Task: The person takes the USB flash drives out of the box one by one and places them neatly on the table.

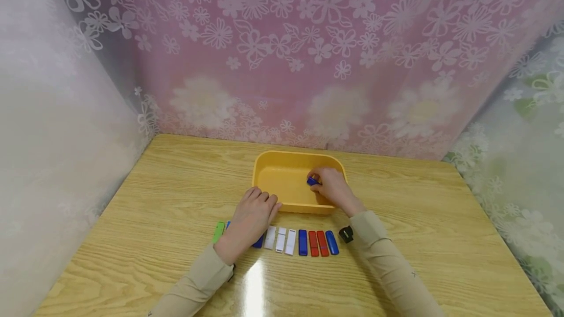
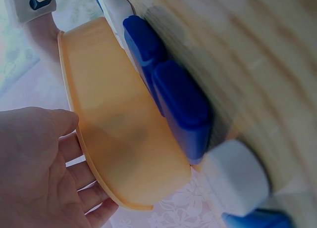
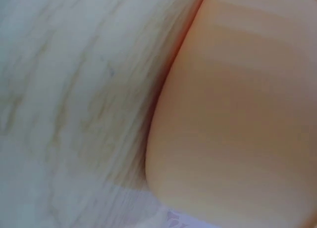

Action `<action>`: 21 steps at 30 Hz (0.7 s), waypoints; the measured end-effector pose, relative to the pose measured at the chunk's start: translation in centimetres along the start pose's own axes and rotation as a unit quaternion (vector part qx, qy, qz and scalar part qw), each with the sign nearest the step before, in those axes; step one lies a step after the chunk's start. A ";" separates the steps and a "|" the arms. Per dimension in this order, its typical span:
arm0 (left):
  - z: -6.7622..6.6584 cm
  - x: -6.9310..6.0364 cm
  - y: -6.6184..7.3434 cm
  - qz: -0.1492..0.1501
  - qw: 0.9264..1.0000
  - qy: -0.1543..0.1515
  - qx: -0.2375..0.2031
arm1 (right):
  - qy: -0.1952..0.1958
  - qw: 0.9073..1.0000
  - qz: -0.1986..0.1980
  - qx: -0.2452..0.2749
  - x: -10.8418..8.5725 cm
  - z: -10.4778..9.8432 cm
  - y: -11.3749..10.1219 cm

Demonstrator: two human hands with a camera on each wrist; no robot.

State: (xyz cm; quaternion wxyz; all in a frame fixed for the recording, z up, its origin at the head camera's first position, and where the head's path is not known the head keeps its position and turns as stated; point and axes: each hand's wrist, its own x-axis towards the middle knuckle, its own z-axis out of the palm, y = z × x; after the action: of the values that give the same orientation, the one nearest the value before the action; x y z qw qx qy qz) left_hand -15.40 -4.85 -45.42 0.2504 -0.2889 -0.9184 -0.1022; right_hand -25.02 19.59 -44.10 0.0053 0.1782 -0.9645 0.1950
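My left hand (image 1: 254,209) grips the near left rim of a yellow plastic bin (image 1: 304,208); the left wrist view shows the thumb against the rim and the fingers (image 2: 81,174) reaching behind it. Inside the bin's right part, my right hand (image 1: 332,187) pinches a small dark blue piece (image 1: 313,181), which looks like a USB flash drive. Most of that piece's far end shows past the fingertips. Only the bin's outer wall (image 3: 233,114) and the table appear in the right wrist view, with the right hand out of sight there.
In front of the bin runs a row of similar flash drives: green (image 1: 218,232), white (image 1: 280,239), blue (image 1: 302,242), red (image 1: 313,243) and a black one (image 1: 346,234) by the right sleeve. My left hand covers part of the row. A floral curtain (image 1: 282,62) hangs behind the wooden table (image 1: 176,175).
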 end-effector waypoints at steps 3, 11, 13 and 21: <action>0.1 0.0 -0.1 0.004 1.000 0.013 0.000 | 0.025 0.998 0.004 0.054 -0.1 -0.3 -0.1; 0.2 0.0 -0.1 0.006 1.000 0.020 0.000 | 0.093 0.985 0.027 0.142 -0.8 -1.2 -0.5; 0.1 0.0 -0.1 0.005 1.000 0.017 -0.002 | 0.098 0.982 0.029 0.158 -1.1 -1.5 -0.7; 0.2 0.0 -0.2 0.008 1.000 0.019 -0.003 | 0.110 0.967 0.027 0.230 -3.4 -3.2 -1.5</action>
State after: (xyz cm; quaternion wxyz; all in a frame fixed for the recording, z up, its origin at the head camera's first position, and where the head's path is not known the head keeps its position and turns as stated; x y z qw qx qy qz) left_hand -15.61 -4.91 -45.63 0.2683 -0.2947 -0.9107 -0.1084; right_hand -21.52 20.61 -40.88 0.0654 0.1258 -0.8915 0.4302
